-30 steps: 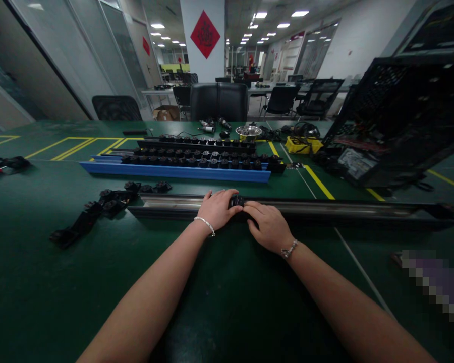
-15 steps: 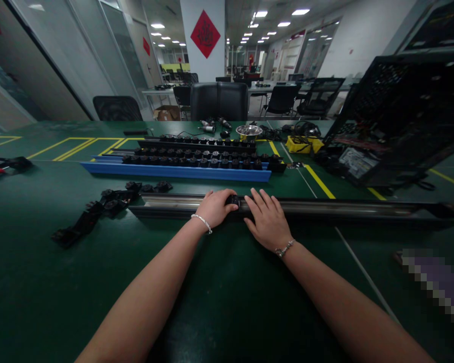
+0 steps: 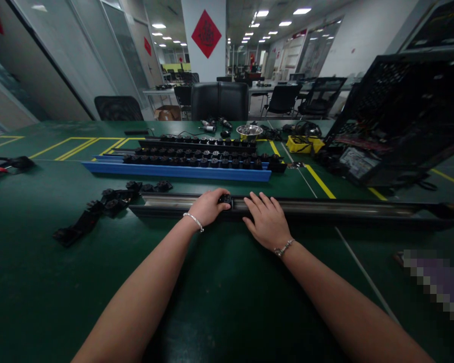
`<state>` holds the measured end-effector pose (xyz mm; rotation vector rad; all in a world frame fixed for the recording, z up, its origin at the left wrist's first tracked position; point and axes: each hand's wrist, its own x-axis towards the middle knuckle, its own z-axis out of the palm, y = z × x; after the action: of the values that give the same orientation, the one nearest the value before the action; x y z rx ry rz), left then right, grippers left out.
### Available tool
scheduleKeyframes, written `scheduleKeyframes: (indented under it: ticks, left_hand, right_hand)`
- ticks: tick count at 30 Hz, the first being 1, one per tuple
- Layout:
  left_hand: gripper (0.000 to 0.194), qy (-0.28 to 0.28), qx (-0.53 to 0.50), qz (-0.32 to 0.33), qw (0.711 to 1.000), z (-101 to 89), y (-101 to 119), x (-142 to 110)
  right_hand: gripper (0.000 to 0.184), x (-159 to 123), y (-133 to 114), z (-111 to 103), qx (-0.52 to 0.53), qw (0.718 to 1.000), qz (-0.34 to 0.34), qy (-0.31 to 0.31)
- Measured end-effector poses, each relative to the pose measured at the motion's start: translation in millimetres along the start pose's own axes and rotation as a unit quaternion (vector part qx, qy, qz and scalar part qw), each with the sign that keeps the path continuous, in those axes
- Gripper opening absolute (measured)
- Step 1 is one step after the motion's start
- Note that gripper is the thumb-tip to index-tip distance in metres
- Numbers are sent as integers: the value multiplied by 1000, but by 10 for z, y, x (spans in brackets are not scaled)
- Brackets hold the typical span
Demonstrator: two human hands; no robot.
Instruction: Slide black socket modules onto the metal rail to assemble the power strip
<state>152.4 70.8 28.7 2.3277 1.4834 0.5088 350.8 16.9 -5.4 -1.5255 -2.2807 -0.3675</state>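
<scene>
A long black metal channel (image 3: 348, 207) lies crosswise on the green table, its inside shiny. My left hand (image 3: 209, 205) grips a small black socket module (image 3: 226, 201) between thumb and fingers, within the channel. Just to the right, my right hand (image 3: 267, 217) lies flat over the channel with its fingers spread, holding nothing. Left of the channel, a chain of loose black modules (image 3: 111, 205) rests on the table, joined or touching, I cannot tell which.
Beyond the channel lie a blue rail (image 3: 177, 171) and rows of black modules (image 3: 192, 161). A metal bowl (image 3: 248, 131), a yellow box (image 3: 304, 144) and an open computer case (image 3: 393, 126) stand farther back and right. A pixelated object (image 3: 435, 282) is at right.
My left hand has shifted a little to the left along the channel with the black socket module. The right hand stays nearly in place.
</scene>
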Motion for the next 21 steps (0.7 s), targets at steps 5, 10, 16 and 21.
scheduleKeyframes:
  ticks: [5, 10, 16, 21]
  left_hand:
    - [35, -6, 4, -16, 1000, -86, -96, -55]
    - [36, -4, 1, -11, 1000, -131, -196, -88]
    - [37, -7, 15, -13, 1000, -178, -232, -110]
    - [36, -18, 34, -8, 999, -231, -293, -119]
  right_hand:
    - [48, -1, -10, -12, 5, 1000, 3, 0]
    - [48, 1, -14, -22, 1, 1000, 9, -11]
    - [48, 3, -14, -18, -8, 1000, 9, -19]
    - [48, -1, -21, -15, -14, 1000, 13, -23]
